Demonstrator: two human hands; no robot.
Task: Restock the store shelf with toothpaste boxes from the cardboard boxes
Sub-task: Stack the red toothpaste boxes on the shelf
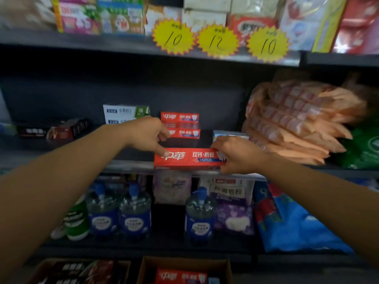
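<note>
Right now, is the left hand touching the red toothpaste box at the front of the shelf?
Touching. The head view shows the left hand with one fingertip pressed on the top left of the red toothpaste box; no gap shows between them.

I see a red toothpaste box (187,158) lying flat at the front edge of the middle shelf (131,166), near centre. My left hand (147,134) presses its index finger on the box's left end; my right hand (235,154) grips its right end. At 12 o'clock behind it stand stacked red boxes (180,125). At 6 o'clock, an open cardboard box (184,270) holds another red box.
</note>
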